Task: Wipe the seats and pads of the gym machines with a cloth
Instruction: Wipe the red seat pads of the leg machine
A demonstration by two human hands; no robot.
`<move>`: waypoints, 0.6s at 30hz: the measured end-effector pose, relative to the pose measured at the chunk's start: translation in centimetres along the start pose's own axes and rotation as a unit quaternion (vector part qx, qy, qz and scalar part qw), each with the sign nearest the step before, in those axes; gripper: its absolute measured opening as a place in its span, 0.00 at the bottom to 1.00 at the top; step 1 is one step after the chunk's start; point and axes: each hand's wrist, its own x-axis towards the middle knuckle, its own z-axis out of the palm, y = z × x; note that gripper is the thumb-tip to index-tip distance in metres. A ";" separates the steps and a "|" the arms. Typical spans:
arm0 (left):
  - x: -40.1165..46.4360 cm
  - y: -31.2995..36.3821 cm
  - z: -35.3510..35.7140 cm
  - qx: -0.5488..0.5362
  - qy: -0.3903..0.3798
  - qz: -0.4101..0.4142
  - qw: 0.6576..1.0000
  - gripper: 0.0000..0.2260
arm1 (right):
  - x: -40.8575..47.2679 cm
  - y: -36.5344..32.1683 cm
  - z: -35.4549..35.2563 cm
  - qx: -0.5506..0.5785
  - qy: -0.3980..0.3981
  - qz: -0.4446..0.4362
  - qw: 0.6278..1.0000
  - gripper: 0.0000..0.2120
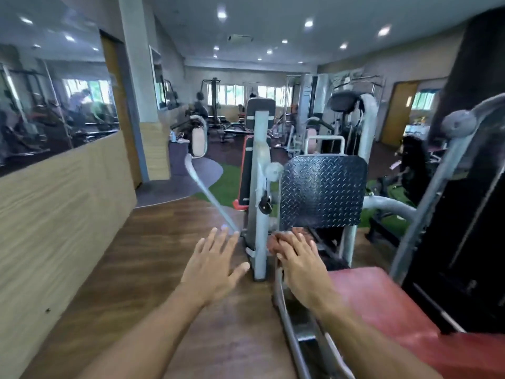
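My left hand [216,266] is stretched out over the wooden floor, palm down, fingers spread, and holds nothing. My right hand [303,266] reaches forward beside it, and a reddish-brown cloth [277,242] is bunched under its fingertips, mostly hidden. Both hands hover in the air in front of a leg-press machine. Its red seat pad [382,299] lies to the right of my right hand, apart from it. A tall black back pad [470,242] stands at the far right. The picture is blurred by motion.
A black diamond-plate footplate [322,190] stands straight ahead, with a grey upright post [259,187] to its left. A grey frame rail [287,318] runs under my right forearm. A wood-panelled wall with mirrors [60,214] runs along the left. Several more machines fill the far room.
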 end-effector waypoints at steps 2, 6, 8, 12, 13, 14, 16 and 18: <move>6.0 -1.6 2.5 0.001 -0.004 0.036 0.999 0.37 | 4.4 2.2 3.2 -0.010 0.004 0.015 1.000 0.24; 18.0 -3.2 6.3 -0.001 -0.016 0.111 0.994 0.42 | 12.0 7.3 7.9 -0.046 -0.009 0.068 0.997 0.25; 24.1 -3.4 7.4 -0.003 -0.015 0.157 0.988 0.42 | 14.9 10.1 9.3 -0.064 -0.008 0.109 0.992 0.27; 35.0 -0.5 9.4 -0.037 -0.022 0.225 0.973 0.41 | 17.3 16.5 9.2 -0.111 0.019 0.187 0.976 0.22; 37.2 1.0 9.7 -0.042 -0.016 0.255 0.966 0.40 | 17.5 18.3 8.6 -0.130 0.030 0.205 0.970 0.21; 39.5 2.8 10.2 -0.048 -0.015 0.283 0.958 0.40 | 17.6 20.5 8.2 -0.153 0.047 0.224 0.961 0.19; 43.6 7.2 11.1 -0.061 -0.004 0.342 0.938 0.40 | 17.2 24.5 6.8 -0.189 0.075 0.266 0.942 0.19; 46.8 12.2 12.5 -0.078 0.008 0.388 0.918 0.40 | 16.1 27.8 5.2 -0.230 0.103 0.298 0.920 0.19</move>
